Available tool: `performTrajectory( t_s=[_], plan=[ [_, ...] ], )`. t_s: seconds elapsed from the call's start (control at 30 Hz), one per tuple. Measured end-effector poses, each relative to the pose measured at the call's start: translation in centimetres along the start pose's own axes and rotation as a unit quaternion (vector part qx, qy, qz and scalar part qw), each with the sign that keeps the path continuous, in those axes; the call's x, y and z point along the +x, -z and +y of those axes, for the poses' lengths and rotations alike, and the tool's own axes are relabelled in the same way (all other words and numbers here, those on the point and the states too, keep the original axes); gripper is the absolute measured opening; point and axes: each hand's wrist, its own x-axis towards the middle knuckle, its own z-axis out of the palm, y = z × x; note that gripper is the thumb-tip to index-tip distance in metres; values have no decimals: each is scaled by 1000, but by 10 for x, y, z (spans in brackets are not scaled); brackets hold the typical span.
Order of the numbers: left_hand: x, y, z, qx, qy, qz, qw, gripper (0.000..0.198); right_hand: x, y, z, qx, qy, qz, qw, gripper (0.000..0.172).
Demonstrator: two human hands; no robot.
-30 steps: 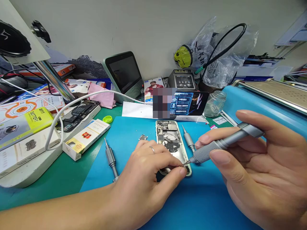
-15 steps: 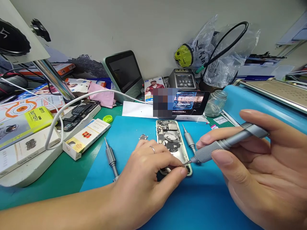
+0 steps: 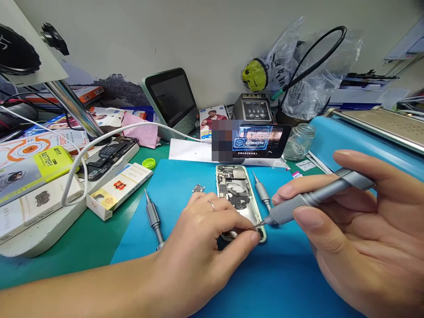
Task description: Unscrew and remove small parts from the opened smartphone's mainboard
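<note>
An opened phone (image 3: 249, 211) with its inner parts bared lies on the blue mat. My right hand (image 3: 351, 229) grips a grey precision screwdriver (image 3: 291, 208), tilted so its thin tip points down-left to the phone's lower end. At that tip, my left hand (image 3: 205, 238) has its thumb and forefinger brought together over the phone's lower edge. What they pinch is too small to make out. My left fingers cover part of the phone's lower left. A second screwdriver (image 3: 262, 191) lies right of the phone, and a third screwdriver (image 3: 153, 216) is left of my left hand.
A small circuit part (image 3: 198, 188) lies left of the phone. Behind stand a lit phone screen (image 3: 261, 143), a glass jar (image 3: 300, 141) and a smart display (image 3: 172, 99). Boxes (image 3: 119, 190), a green cap (image 3: 149, 164) and a white cable (image 3: 109, 132) occupy the left.
Both hands stay almost in place, the screwdriver tip still at my left fingertips. The picture on the lit screen behind has changed slightly.
</note>
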Motion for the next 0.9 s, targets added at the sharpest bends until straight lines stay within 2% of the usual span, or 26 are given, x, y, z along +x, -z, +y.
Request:
performTrajectory(
  t_s=[0.33,0.9],
  plan=[
    [0,-1,-1,1,0,6,1000,12,-1,0,1,18,-9,2,1000,63],
    [-1,0,-2,0,-11,7,1000,14,-2,3,1,-18,-26,-3,999,65]
  ],
)
